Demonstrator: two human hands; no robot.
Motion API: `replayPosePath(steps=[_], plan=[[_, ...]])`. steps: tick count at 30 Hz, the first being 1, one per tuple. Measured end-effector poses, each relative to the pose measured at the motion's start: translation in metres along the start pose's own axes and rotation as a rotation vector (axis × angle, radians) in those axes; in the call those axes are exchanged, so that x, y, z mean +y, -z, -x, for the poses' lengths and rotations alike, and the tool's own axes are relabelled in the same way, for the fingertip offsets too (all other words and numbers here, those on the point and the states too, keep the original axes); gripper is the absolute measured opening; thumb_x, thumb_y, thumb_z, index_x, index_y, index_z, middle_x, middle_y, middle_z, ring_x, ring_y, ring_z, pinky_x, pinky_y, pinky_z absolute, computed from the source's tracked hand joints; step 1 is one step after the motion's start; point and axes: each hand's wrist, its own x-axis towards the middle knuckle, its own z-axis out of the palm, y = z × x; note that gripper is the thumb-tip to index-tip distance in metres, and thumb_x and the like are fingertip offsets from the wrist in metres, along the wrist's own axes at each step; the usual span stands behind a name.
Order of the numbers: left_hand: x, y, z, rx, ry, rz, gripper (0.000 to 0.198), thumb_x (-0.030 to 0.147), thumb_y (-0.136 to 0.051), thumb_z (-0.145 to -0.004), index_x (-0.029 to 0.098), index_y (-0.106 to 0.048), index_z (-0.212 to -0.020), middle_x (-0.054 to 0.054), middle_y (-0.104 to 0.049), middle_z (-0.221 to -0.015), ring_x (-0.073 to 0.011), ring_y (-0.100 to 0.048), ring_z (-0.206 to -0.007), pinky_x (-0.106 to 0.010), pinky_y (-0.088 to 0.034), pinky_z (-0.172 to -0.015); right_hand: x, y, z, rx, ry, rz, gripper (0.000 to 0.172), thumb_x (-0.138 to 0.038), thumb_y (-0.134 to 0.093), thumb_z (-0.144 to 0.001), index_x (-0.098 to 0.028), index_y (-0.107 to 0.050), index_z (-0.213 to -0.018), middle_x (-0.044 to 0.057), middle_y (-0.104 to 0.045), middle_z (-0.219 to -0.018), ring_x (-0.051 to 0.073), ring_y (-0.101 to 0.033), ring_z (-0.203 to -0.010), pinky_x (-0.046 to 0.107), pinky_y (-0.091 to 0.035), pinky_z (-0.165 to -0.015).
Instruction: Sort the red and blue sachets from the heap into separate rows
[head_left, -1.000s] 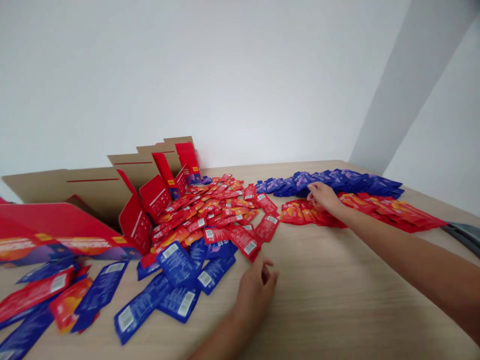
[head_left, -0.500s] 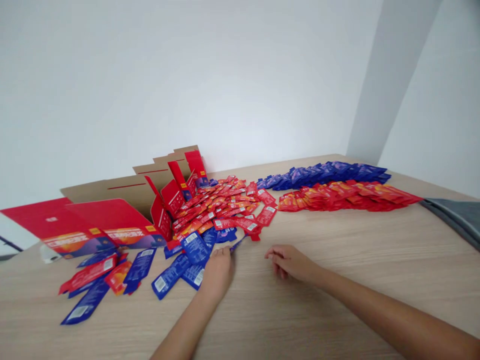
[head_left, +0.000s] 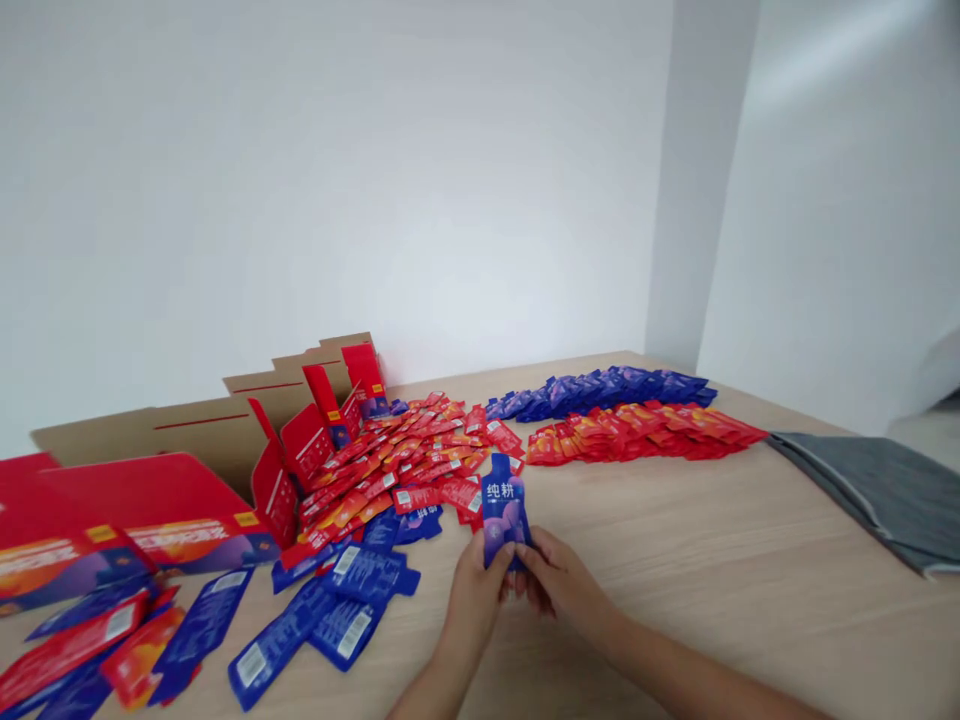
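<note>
A blue sachet (head_left: 501, 505) with white lettering and purple round shapes stands upright between my two hands, its narrow spout end up. My left hand (head_left: 480, 577) pinches its lower left edge, thumb in front. On the lower right, my right hand (head_left: 561, 578) grips it the same way; the fingers behind it are partly hidden. Left of my hands lie several loose blue sachets (head_left: 367, 572), some with barcodes showing. Just beyond them spreads a heap of red sachets (head_left: 420, 450).
Open red cardboard boxes (head_left: 180, 485) stand in a row at the left. Mixed red and blue sachets (head_left: 202, 620) lie before them. Farther right run overlapping rows of blue sachets (head_left: 600, 392) and red sachets (head_left: 645, 432). A grey cloth (head_left: 877, 485) lies on the table's right side.
My left hand has lifted a blue sachet from beside the pile and brought it right, upright. My right hand has moved left and closed on it too. The view has turned right.
</note>
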Motion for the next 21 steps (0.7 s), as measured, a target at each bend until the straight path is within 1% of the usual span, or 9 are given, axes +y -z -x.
replayPosePath(steps=[4, 7, 9, 12, 13, 14, 17, 19, 21], plan=[[0.001, -0.017, -0.016, -0.018, 0.042, 0.061, 0.051, 0.070, -0.057, -0.059, 0.022, -0.045, -0.070, 0.013, -0.033, -0.034, -0.0064, -0.025, -0.027, -0.020, -0.021, -0.032, -0.005, 0.014, -0.007, 0.089, 0.007, -0.021, 0.042, -0.065, -0.046, -0.076, -0.022, -0.043, -0.076, -0.010, -0.041, -0.046, 0.005, -0.030, -0.030, 0.019, -0.022, -0.030], [-0.011, -0.028, -0.023, -0.082, 0.113, -0.003, 0.059, 0.081, -0.045, -0.060, 0.023, -0.039, -0.053, 0.010, -0.029, -0.030, -0.0068, -0.025, -0.026, -0.021, -0.020, -0.032, -0.016, 0.042, -0.023, 0.146, 0.012, 0.042, 0.039, -0.061, -0.047, -0.077, -0.023, -0.042, -0.073, -0.011, -0.036, -0.042, 0.006, -0.025, -0.030, 0.019, -0.020, -0.031], [-0.024, -0.032, -0.023, -0.144, 0.155, -0.066, 0.064, 0.085, -0.033, -0.063, 0.023, -0.035, -0.046, 0.007, -0.028, -0.029, -0.0069, -0.025, -0.026, -0.022, -0.019, -0.033, -0.025, 0.074, -0.041, 0.222, 0.040, 0.131, 0.039, -0.062, -0.045, -0.076, -0.023, -0.042, -0.070, -0.010, -0.039, -0.042, 0.007, -0.029, -0.030, 0.020, -0.021, -0.032], [-0.041, -0.033, -0.020, -0.198, 0.197, -0.148, 0.066, 0.084, -0.026, -0.068, 0.023, -0.038, -0.047, 0.007, -0.028, -0.030, -0.0081, -0.026, -0.028, -0.022, -0.020, -0.035, -0.039, 0.140, -0.076, 0.430, 0.145, 0.401, 0.040, -0.060, -0.041, -0.078, -0.023, -0.041, -0.063, -0.007, -0.043, -0.042, 0.009, -0.036, -0.033, 0.021, -0.028, -0.036], [-0.045, -0.033, -0.020, -0.210, 0.194, -0.179, 0.065, 0.083, -0.026, -0.070, 0.023, -0.039, -0.048, 0.007, -0.029, -0.032, -0.0087, -0.027, -0.030, -0.023, -0.022, -0.037, -0.044, 0.164, -0.088, 0.527, 0.137, 0.528, 0.041, -0.058, -0.037, -0.080, -0.023, -0.041, -0.060, -0.006, -0.043, -0.041, 0.010, -0.037, -0.033, 0.022, -0.030, -0.037], [-0.047, -0.032, -0.021, -0.226, 0.184, -0.212, 0.065, 0.081, -0.025, -0.071, 0.023, -0.039, -0.049, 0.006, -0.030, -0.033, -0.0093, -0.029, -0.032, -0.023, -0.025, -0.039, -0.049, 0.188, -0.101, 0.584, 0.125, 0.577, 0.040, -0.055, -0.037, -0.081, -0.023, -0.042, -0.058, -0.005, -0.043, -0.040, 0.010, -0.038, -0.034, 0.023, -0.030, -0.039], [-0.050, -0.030, -0.026, -0.289, 0.115, -0.307, 0.065, 0.079, -0.023, -0.075, 0.022, -0.039, -0.047, 0.003, -0.036, -0.040, -0.0114, -0.036, -0.043, -0.024, -0.033, -0.050, -0.062, 0.250, -0.138, 0.711, 0.075, 0.684, 0.039, -0.041, -0.038, -0.086, -0.022, -0.042, -0.052, -0.002, -0.045, -0.040, 0.012, -0.043, -0.039, 0.025, -0.034, -0.046], [-0.053, -0.029, -0.030, -0.307, 0.087, -0.337, 0.067, 0.080, -0.021, -0.074, 0.021, -0.037, -0.046, 0.002, -0.036, -0.045, -0.0121, -0.037, -0.048, -0.025, -0.033, -0.054, -0.066, 0.279, -0.161, 0.765, 0.018, 0.752, 0.040, -0.031, -0.042, -0.087, -0.022, -0.042, -0.048, -0.001, -0.045, -0.042, 0.014, -0.048, -0.046, 0.026, -0.036, -0.051], [-0.057, -0.029, -0.032, -0.295, 0.091, -0.348, 0.066, 0.081, -0.022, -0.072, 0.021, -0.032, -0.046, 0.002, -0.033, -0.047, -0.0117, -0.033, -0.049, -0.026, -0.028, -0.053, -0.067, 0.297, -0.183, 0.784, -0.052, 0.798, 0.040, -0.027, -0.045, -0.088, -0.020, -0.045, -0.049, 0.000, -0.049, -0.046, 0.014, -0.052, -0.052, 0.027, -0.038, -0.056]])
